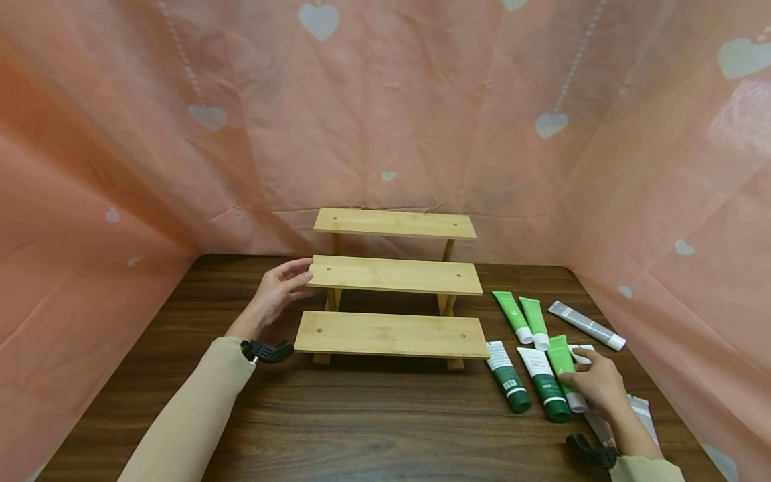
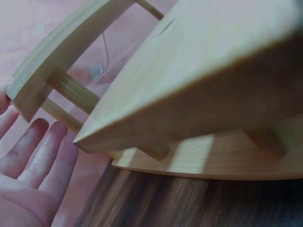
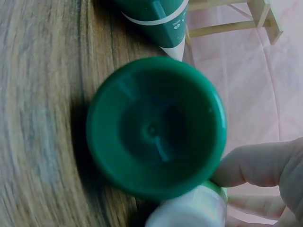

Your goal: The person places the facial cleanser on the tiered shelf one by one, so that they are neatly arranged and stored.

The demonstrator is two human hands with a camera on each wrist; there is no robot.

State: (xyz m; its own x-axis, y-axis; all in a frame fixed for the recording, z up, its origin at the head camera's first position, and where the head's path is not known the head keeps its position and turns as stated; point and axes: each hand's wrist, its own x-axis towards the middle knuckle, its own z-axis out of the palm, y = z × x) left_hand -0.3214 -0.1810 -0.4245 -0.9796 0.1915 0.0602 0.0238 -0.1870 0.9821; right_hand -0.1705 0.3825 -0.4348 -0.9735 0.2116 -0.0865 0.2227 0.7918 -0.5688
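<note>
A three-tier wooden display stand stands mid-table. My left hand touches the left end of its middle shelf with thumb and forefinger; in the left wrist view its other fingers extend straight below a plank end. At the right, my right hand pinches a light green tube with a whitish cap, which lies on the table. Its thumb is against that tube in the right wrist view. Beside it lies a white and dark green tube, whose green cap fills much of that view.
Another white and dark green tube lies by the stand's right front. Two light green tubes and a grey tube lie farther back. Another greyish tube is partly hidden under my right forearm. Pink curtains surround the dark wooden table.
</note>
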